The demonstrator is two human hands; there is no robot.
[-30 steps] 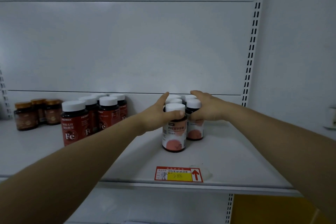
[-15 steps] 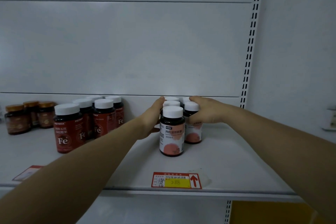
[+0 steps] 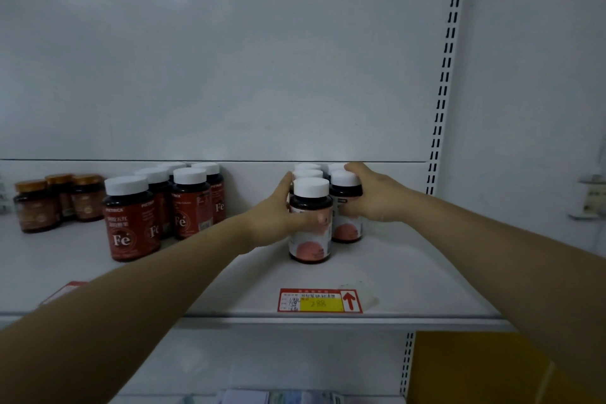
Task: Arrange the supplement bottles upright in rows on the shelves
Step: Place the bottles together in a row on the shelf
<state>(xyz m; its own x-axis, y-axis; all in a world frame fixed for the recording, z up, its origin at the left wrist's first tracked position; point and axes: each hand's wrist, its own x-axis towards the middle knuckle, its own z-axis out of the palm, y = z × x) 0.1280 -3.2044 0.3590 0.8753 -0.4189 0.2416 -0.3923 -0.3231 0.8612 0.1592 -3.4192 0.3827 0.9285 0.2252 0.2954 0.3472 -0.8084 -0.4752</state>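
Clamped on the front pink-label bottle, the left hand now lays its thumb across the label with the fingers behind. Half a second ago that hand only lay alongside the bottle, thumb up. The right hand is curled round the cap and shoulder of the neighbouring bottle, as it was before. Judging by this, loose squaring has turned into a firm hold, probably to line up the front bottle, which stands upright slightly ahead of its neighbour.

Nearest, on the lip of the shelf, lies one red-and-yellow price tag. Next come the pink-label bottles: five white caps show, three in the left row and two in the right. Farther left stand five red Fe bottles in two rows, and beyond them three amber jars with brown lids.
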